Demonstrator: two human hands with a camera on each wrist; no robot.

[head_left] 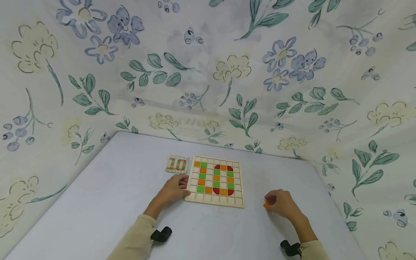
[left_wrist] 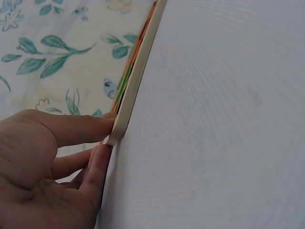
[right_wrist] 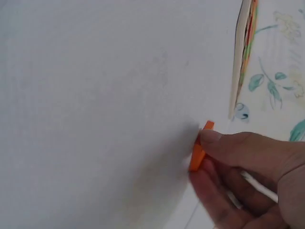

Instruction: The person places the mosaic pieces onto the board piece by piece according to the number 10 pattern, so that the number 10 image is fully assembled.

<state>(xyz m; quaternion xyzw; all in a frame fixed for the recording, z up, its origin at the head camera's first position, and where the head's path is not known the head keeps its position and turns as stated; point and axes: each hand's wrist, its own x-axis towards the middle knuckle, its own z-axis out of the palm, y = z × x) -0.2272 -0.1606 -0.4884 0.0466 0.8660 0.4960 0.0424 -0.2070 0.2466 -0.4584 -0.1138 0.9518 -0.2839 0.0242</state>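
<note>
A square wooden grid board [head_left: 221,200] lies on the table, with green, orange and red tiles set in some of its cells. Red tiles with a rounded corner mark the ends of a closed ring on its right half. My left hand [head_left: 172,188] holds the board at its near left corner, thumb [left_wrist: 90,129] at the edge and fingers curled beside it. To the right of the board, my right hand [head_left: 282,204] pinches an orange tile [right_wrist: 200,150] between thumb and fingertips, close over the table. Part of that tile is hidden by the thumb.
A small pattern card [head_left: 177,164] with a similar coloured design lies just left of the board. The white table [head_left: 107,187] ends at the back against a flower-print cloth [head_left: 201,79]. Black wrist devices [head_left: 161,234] sit at both sleeves.
</note>
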